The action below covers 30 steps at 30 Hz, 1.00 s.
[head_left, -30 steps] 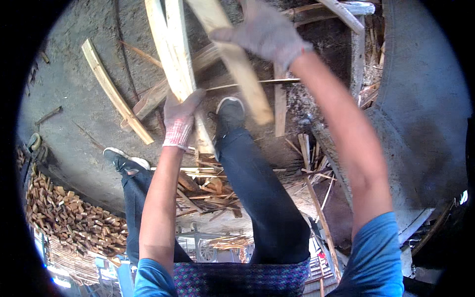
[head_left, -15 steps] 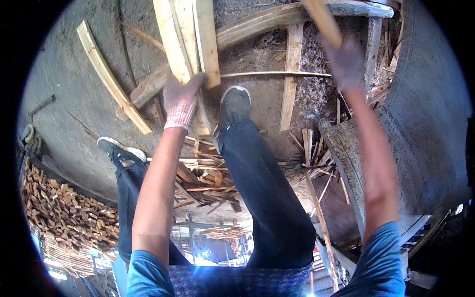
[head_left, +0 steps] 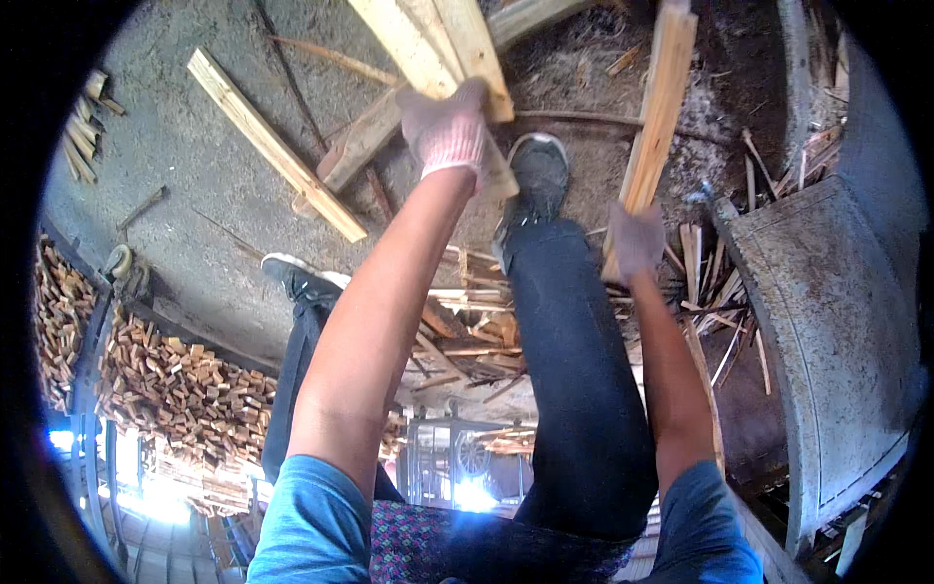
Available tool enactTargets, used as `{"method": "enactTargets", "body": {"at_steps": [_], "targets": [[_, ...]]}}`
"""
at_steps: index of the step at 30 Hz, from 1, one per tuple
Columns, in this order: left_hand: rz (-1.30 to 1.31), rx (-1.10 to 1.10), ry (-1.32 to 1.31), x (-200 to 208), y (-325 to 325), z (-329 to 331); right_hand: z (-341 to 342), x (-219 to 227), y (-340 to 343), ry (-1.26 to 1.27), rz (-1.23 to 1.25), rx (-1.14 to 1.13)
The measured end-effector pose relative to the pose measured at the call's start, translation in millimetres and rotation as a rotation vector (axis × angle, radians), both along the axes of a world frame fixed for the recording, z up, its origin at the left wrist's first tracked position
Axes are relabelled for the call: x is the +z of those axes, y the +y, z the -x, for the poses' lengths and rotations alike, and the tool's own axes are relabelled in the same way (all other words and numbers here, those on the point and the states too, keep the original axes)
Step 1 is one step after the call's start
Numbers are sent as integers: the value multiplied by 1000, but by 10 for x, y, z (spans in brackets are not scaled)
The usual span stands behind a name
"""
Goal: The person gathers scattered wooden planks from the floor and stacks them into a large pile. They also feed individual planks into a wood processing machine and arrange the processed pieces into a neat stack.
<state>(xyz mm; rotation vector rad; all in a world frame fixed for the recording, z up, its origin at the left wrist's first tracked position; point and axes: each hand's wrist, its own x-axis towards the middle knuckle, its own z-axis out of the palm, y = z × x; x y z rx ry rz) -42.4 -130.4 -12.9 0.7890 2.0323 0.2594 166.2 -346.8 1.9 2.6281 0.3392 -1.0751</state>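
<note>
My left hand [head_left: 446, 127], in a pale knit glove with a reddish cuff, is closed around the near ends of several light wooden boards [head_left: 413, 44] that fan out away from me. My right hand [head_left: 639, 240], gloved too, grips the near end of a narrow wooden plank [head_left: 664, 112], which points away from me. A second strip of wood lies behind this plank, partly hidden by it. Between the two hands, my shoe [head_left: 538, 170] rests on the ground. Left of my left hand, a thick timber [head_left: 365, 141] runs beneath the boards.
A loose board [head_left: 277, 146] lies on the ground to the left. Scrap wood [head_left: 486, 331] is scattered between and behind my legs. A curved metal sheet [head_left: 827, 331] stands at the right beside splintered sticks [head_left: 710, 268]. Heaps of short wood blocks [head_left: 185, 389] fill the left side.
My right hand has come down toward me with the plank, beside my right knee. My left hand stays on the boards. The whole view has shifted leftward.
</note>
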Motion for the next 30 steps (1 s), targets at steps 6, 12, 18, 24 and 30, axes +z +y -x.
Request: {"method": "enactTargets", "body": {"at_steps": [6, 12, 18, 24, 30], "targets": [[84, 53, -284, 259, 105, 173, -103, 1585, -541, 39, 11, 166], [153, -42, -312, 613, 171, 341, -60, 3207, 172, 130, 85, 201], [118, -109, -288, 645, 155, 449, 56, 3363, -134, 354, 90, -80], [90, -48, -416, 693, 189, 639, 42, 3733, 168, 610, 37, -684], [155, 210, -584, 958, 270, 629, -43, 3746, 208, 594, 110, -686]]}}
